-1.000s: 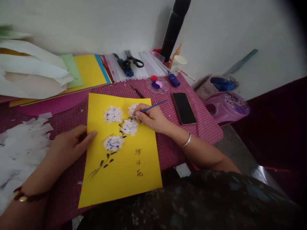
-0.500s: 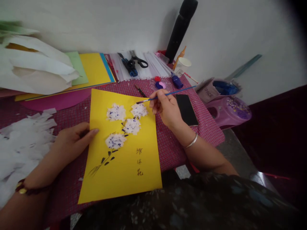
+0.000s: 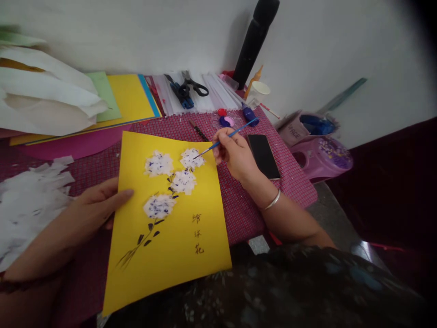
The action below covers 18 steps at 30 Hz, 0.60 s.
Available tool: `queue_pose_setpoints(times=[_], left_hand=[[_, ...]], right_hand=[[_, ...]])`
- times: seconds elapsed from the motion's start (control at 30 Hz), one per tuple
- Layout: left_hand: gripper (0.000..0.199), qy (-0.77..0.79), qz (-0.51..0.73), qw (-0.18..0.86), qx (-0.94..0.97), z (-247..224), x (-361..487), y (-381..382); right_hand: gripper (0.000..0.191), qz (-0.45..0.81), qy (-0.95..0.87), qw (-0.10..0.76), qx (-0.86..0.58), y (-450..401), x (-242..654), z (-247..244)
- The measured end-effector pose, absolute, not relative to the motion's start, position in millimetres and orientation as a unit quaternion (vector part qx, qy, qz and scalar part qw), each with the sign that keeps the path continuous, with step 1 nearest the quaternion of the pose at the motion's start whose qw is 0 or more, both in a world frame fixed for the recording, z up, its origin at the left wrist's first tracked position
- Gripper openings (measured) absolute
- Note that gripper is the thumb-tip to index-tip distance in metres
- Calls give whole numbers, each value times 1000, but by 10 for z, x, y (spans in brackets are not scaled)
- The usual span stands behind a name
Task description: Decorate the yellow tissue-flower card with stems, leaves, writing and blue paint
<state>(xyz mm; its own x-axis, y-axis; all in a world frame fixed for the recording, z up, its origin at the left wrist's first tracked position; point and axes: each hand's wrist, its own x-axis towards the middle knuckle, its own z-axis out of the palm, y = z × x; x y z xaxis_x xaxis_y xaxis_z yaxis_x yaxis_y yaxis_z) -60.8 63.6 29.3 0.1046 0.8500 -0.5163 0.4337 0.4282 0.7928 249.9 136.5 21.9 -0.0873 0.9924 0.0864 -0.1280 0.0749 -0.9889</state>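
Observation:
My left hand (image 3: 99,202) grips the left edge of a yellow sheet of paper (image 3: 191,287), thumb on top and fingers underneath. White tissue-paper flowers with blue-purple specks, a painted dark stem with leaves and three handwritten characters are on the sheet. Between the fingertips of my right hand (image 3: 234,152) is a thin blue paintbrush (image 3: 235,132). Its tip meets, or hovers just over, the upper right flower (image 3: 190,159); I cannot tell which. A paint palette (image 3: 225,119) with red, dark blue and pink paint lies beyond my right hand.
A black phone (image 3: 262,157) lies right of my hand. Torn white paper (image 3: 30,205) is heaped at left. Scissors (image 3: 193,84), a blue paint bottle (image 3: 251,114) and a paper cup (image 3: 259,92) are at the back. A pink jug (image 3: 321,159) stands beyond the table's right edge.
The brush tip has come down from the flower's upper edge to its middle, and the handle is tilted more steeply. My left hand and the sheet's left side have shifted left and toward me.

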Motion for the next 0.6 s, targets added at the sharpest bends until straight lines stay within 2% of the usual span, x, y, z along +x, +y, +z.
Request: queue_pose_setpoints(times=[0.1,0.3,0.6], left_hand=[[57,633,281,631,349,315,-526,593],[46,654,385,571,312,389,-453,593],[45,657,387,566,314,322,-437,615]], right_hand=[[32,526,-516,520,-432,1348,2474,224],[27,496,-534,525,-439,1342,2493,249],[41,464,-569,517,-440,1283,2483,292]])
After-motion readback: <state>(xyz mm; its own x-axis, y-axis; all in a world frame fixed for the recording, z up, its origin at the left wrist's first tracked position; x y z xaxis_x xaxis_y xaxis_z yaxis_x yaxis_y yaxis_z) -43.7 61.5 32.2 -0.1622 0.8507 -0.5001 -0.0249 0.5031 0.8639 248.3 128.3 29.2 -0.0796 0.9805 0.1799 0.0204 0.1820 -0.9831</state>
